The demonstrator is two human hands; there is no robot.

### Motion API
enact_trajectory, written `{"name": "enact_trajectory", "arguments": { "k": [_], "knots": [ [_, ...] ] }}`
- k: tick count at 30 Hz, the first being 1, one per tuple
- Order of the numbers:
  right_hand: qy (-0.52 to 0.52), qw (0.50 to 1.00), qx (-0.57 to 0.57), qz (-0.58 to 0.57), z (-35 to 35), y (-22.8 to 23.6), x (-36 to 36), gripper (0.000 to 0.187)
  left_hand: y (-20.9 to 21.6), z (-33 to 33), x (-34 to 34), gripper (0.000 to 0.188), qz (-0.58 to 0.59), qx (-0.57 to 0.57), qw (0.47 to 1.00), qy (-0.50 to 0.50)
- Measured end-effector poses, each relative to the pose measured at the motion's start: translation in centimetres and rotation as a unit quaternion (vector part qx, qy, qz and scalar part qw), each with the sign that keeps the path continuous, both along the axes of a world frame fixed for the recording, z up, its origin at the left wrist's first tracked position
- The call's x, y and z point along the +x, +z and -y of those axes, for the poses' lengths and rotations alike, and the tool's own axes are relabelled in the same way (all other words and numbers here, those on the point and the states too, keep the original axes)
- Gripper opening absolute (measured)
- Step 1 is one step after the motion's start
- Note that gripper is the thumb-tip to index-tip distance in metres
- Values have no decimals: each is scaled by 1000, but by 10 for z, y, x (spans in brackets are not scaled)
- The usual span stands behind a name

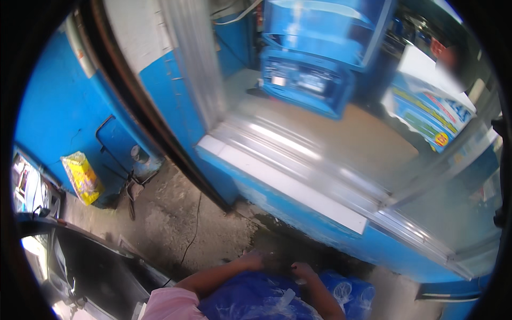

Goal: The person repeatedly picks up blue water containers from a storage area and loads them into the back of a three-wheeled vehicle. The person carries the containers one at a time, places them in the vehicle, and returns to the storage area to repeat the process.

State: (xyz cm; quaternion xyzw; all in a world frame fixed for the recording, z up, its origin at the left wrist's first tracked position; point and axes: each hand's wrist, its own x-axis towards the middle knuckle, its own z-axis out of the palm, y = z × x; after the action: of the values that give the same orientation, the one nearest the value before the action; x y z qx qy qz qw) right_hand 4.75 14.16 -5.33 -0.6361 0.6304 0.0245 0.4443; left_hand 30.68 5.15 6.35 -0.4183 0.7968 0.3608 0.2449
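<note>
Both of my hands are low in the view, in front of the blue plastic-like covering at my body. My left hand reaches toward the middle, small and smeared, so its fingers cannot be made out. Curled fingers show on my right hand, a short gap away. Whatever lies between the hands is too dark and blurred to name. Beside my right forearm are clear blue, round-ended plastic containers, nearest to that hand.
Ahead runs a white ledge under a sliding glass window; behind it are a blue plastic bin and a printed box. Left are a yellow sack, a hand truck, a floor cable and a dark vehicle.
</note>
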Motion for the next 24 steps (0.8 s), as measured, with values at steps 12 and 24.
{"name": "enact_trajectory", "arguments": {
  "k": [12,24],
  "knots": [
    [187,981,32,50,165,74,296,34,-9,-6,349,56,-19,-45,920,388],
    [308,945,17,105,354,114,513,45,16,69,484,73,-15,-114,825,554]
  ]
}}
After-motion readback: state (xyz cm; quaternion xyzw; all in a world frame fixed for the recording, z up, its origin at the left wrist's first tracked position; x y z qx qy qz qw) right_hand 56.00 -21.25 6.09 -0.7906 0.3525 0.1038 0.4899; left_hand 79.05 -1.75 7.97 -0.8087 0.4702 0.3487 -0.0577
